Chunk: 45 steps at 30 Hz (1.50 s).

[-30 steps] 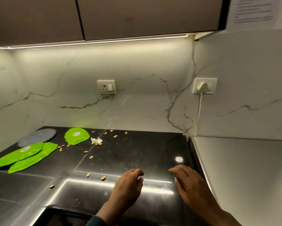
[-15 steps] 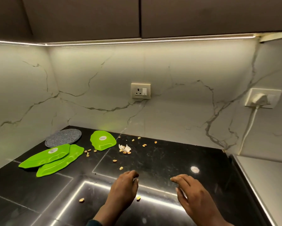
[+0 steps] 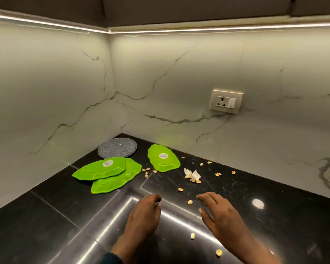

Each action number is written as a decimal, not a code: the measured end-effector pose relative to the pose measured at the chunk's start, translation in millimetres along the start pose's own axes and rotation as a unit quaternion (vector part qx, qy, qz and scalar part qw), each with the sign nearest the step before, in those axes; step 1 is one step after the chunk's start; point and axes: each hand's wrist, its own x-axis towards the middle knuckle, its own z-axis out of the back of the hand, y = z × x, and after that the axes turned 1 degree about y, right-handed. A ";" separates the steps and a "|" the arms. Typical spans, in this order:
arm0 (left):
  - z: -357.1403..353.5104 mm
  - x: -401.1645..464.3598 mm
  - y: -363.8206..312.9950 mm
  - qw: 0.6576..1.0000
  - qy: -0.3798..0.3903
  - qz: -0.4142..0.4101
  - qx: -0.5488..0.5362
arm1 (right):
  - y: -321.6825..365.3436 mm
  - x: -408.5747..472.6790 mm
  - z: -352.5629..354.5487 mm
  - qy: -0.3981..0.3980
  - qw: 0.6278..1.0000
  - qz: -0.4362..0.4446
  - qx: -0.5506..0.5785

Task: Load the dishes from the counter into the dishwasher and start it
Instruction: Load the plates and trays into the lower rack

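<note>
Holding nothing: left hand [image 3: 144, 216] at lower centre, fingers loosely curled above glossy black stone counter [image 3: 46, 216]; right hand [image 3: 220, 214] just beside it, fingers spread and relaxed. Far left of centre, round speckled grey plate [image 3: 117, 147] near the marble corner. Below it, two overlapping bright green leaf-shaped plastic plates [image 3: 110, 173], lying face down. Right of those, a third green plate [image 3: 163, 158], apart. Further right, scattered tan nut shells [image 3: 193, 180] and white scraps. Upper right, cream wall socket [image 3: 226, 101].
</note>
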 end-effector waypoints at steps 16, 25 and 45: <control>77.8 72.5 163.6 0.969 -0.106 0.201 0.095 | 81.5 269.3 -200.3 0.227 0.955 0.188 -0.020; 90.7 103.8 193.6 0.945 -0.131 0.265 0.137 | 113.1 345.9 -275.4 0.348 0.902 0.235 -0.099; 89.3 75.5 175.6 0.940 -0.192 0.251 0.130 | 69.2 322.3 -215.8 0.166 0.985 0.050 -0.001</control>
